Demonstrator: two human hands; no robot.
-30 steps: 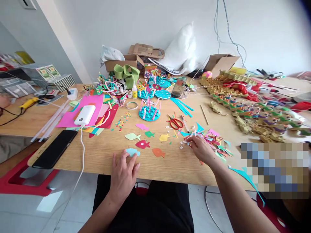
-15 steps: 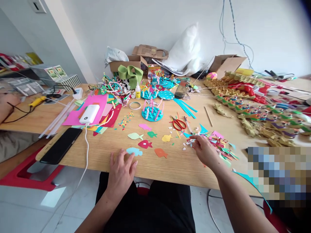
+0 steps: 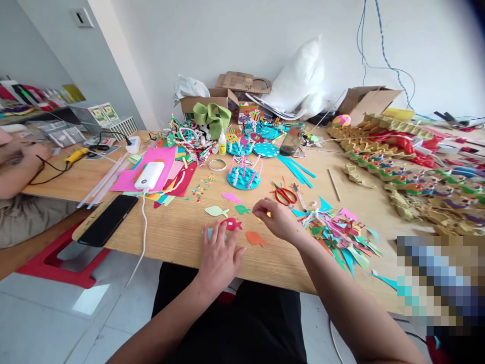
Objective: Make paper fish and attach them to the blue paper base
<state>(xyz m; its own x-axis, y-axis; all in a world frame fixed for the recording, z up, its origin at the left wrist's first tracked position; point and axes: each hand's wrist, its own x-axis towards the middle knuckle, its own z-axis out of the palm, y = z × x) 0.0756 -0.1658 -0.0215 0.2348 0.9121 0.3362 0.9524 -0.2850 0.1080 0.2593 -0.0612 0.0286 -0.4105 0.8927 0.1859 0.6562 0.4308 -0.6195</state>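
Observation:
My left hand (image 3: 220, 255) lies flat with its fingers spread, over the light blue paper fish (image 3: 207, 233) and touching the red paper fish (image 3: 232, 223), which carries a small white square. My right hand (image 3: 278, 218) hovers to the right with thumb and fingers pinched together; whatever may be between them is hidden. Beneath it, the yellow paper fish is mostly covered. Around them lie a green fish (image 3: 242, 209), an orange fish (image 3: 254, 238), a pale green fish (image 3: 216, 211) and a pink fish (image 3: 230, 197).
Red-handled scissors (image 3: 285, 194) and a pen (image 3: 300, 197) lie beyond my right hand, beside a heap of paper scraps (image 3: 341, 230). A blue base with pink stems (image 3: 243, 178) stands further back. Phone (image 3: 108, 221) and white power bank (image 3: 150, 175) are left. Another person's arm (image 3: 18, 169) shows far left.
My right hand has moved left from the scraps to above the yellow fish. My left hand has slid forward over the light blue fish, reaching the red one. The view has shifted slightly.

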